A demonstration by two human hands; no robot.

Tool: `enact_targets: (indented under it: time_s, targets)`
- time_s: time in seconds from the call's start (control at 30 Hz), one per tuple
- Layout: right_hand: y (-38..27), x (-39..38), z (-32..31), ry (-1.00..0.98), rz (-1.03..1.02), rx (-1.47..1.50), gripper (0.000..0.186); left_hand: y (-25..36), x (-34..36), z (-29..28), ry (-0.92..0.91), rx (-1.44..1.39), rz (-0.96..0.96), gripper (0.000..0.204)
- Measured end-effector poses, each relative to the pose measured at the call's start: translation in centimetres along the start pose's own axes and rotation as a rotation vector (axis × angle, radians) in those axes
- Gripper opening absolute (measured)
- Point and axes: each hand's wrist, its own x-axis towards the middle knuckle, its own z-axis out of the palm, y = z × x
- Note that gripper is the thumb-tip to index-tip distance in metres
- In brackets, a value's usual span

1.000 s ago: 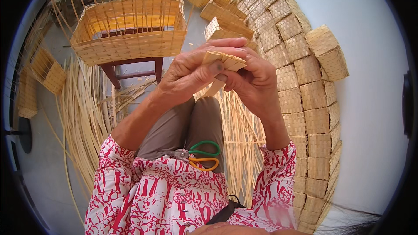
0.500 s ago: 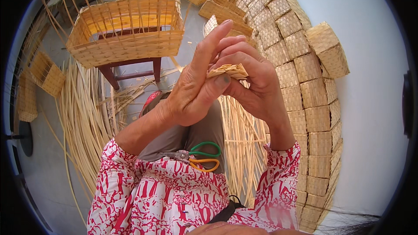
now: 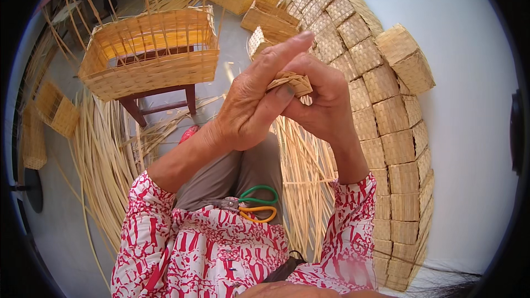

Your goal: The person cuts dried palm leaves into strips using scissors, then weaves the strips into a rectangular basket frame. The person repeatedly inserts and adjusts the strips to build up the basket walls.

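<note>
Both hands meet in front of my chest on a small folded piece of woven straw-coloured strips (image 3: 293,83). My left hand (image 3: 251,102) presses its thumb, dark at the nail, against the piece, while its index finger stretches up to the right. My right hand (image 3: 326,99) closes round the other end, thumb below and fingers curled behind. Most of the right fingertips are hidden. Scissors (image 3: 258,208) with one green and one orange handle lie across my lap, their blades partly under my shirt.
A half-woven basket (image 3: 149,69) with upright loose strips rests on a dark red stool (image 3: 165,106) ahead left. Long strips (image 3: 102,160) cover the floor left, and more strips (image 3: 303,176) lie beside my right leg. Stacked woven boxes (image 3: 400,149) line the right side.
The right fingers have curled in closer round the woven piece, which sits slightly higher and is tilted differently. The surroundings have shifted a little left in view.
</note>
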Motion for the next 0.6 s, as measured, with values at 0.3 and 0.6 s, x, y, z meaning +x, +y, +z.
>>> enact_targets:
  time_s: [0.3, 0.6]
  targets:
    - [0.6, 0.3, -1.0, 0.037, 0.068, -0.125, 0.026, -2.6, 2.3, -0.6, -0.061, 0.080, 0.068, 0.074]
    - [1.0, 1.6, -5.3, 0.168, 0.032, -0.037, 0.032, -3.7, 2.2, -6.6, -0.095, 0.289, -0.744, 0.065]
